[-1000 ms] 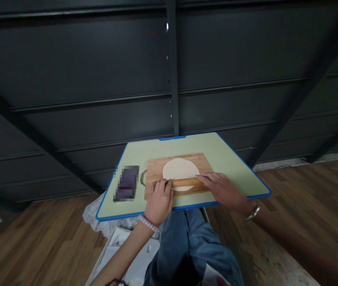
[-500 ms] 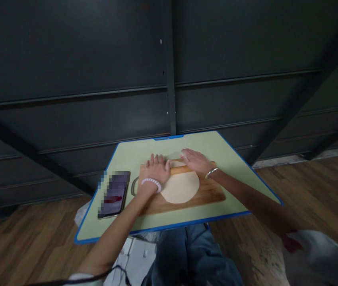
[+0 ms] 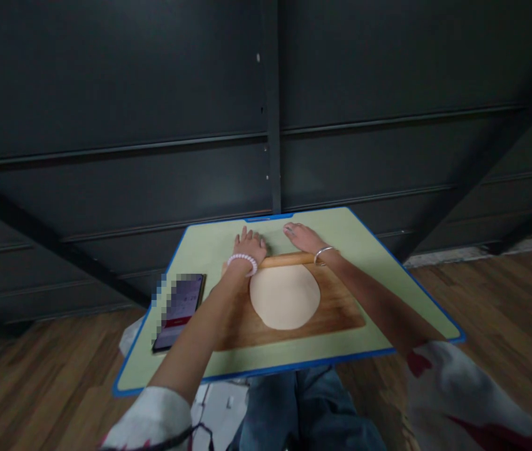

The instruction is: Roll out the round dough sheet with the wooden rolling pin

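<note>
A pale round sheet of dough [image 3: 285, 299] lies flat on a wooden cutting board [image 3: 341, 307]. Along the dough's far edge runs a wooden rolling pin [image 3: 290, 259]. My left hand [image 3: 250, 245], fingers spread and pointing away from me, rests over the pin's left end with its heel. Over the right end, my right hand [image 3: 304, 237] reaches past the pin, palm down, fingers stretched out and slightly bent; its wrist is above the pin. Neither hand wraps round the pin, and the undersides of both are hidden.
The board lies on a small light-green table [image 3: 378, 275] with a blue rim. A phone [image 3: 182, 310], partly blurred out, lies at the table's left. Beyond the far edge stands a dark panelled wall [image 3: 191, 175]. My legs [image 3: 289, 407] are under the near edge.
Both hands and the rolling pin have moved away from me, toward the board's far edge. More of the dough sheet shows. The view has shifted slightly.
</note>
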{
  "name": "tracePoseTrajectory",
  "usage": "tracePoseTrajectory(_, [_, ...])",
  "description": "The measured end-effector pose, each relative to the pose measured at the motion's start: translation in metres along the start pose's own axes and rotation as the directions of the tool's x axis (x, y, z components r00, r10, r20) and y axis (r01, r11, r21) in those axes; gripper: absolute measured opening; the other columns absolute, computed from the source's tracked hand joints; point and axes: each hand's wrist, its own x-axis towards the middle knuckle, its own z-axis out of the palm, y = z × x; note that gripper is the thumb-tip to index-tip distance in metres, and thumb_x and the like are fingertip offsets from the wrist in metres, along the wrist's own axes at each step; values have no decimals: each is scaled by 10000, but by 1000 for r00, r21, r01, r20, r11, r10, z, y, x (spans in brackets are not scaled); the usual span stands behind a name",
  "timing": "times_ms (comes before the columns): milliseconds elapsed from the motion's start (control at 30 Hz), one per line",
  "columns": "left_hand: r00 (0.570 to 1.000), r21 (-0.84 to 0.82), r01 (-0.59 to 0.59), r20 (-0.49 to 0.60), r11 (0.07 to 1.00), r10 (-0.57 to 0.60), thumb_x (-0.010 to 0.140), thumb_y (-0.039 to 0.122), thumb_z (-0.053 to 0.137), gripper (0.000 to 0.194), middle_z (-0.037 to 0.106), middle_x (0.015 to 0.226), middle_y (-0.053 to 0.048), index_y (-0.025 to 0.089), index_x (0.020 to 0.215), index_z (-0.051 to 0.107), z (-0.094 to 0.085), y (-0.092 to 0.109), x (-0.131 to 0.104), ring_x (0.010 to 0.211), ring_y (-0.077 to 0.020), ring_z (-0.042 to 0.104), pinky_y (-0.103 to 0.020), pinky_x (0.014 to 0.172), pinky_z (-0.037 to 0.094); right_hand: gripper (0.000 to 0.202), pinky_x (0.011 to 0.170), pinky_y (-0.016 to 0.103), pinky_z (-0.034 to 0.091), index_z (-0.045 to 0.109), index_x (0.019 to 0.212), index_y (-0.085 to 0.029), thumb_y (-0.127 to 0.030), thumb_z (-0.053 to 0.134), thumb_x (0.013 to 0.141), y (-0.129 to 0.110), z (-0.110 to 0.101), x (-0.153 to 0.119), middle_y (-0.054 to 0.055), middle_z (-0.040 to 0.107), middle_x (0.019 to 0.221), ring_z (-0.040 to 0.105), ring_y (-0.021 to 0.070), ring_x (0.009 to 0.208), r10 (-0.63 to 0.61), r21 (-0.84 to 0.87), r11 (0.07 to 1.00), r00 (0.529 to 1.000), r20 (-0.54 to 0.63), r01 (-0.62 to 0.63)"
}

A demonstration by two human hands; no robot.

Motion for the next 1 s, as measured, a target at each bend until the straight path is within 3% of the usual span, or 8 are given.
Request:
tracePoseTrajectory(267, [999,26,-17,46,1000,16,938,323,212,526,313,1506,-115,120,1380,413,-6,5,-17,1428,-247,143,-496,1140,163,369,903,281,377,574,1088,-83,-216,240,1001,-7,-8,-16,168,656,1070,587,198,1039,21,-31,999,1000,4,-21])
tracePoseTrajectory(367, [999,35,-33,43,999,31,943,321,207,521,323,1501,-115,123,1376,420,-10,9,-32,1425,-245,160,-499,1138,166,337,938,277,371,558,1150,-86,-234,301,991,-10,-5,-25,154,631,1158,565,193,1093,-6,-30,1000,1000,21,7])
tracePoseTrajectory(467, [997,64,-74,22,995,73,938,323,234,520,346,1486,-127,100,1364,432,-11,11,-50,1416,-241,196,-478,1138,177,352,981,280,359,528,1219,-78,-271,354,982,-14,-2,-37,155,580,1260,527,188,1163,-26,-34,999,999,46,28])
tracePoseTrajectory(600, [989,110,-126,-60,986,133,946,335,232,524,352,1476,-160,55,1310,484,-9,12,-72,1401,-239,243,-419,1126,228,330,993,289,369,574,1172,-101,-226,334,983,-22,-6,-58,141,595,1242,522,176,1178,-66,-56,996,996,53,69])
tracePoseTrajectory(800, [984,128,-136,-100,982,149,965,328,215,514,440,1420,-162,55,1316,473,-7,18,-101,1343,-233,365,-370,1097,277,355,1036,338,361,619,1144,-166,-210,310,976,-39,-14,-90,90,599,1269,503,178,1223,-104,-91,991,995,-13,102])
tracePoseTrajectory(1000, [964,123,-214,-136,969,230,948,360,310,502,426,1430,-160,81,1353,407,-11,25,-142,1273,-250,438,-392,1054,314,404,1075,339,323,556,1271,-150,-244,300,974,-48,-11,-123,80,562,1326,447,172,1280,-169,-72,984,978,-123,161])
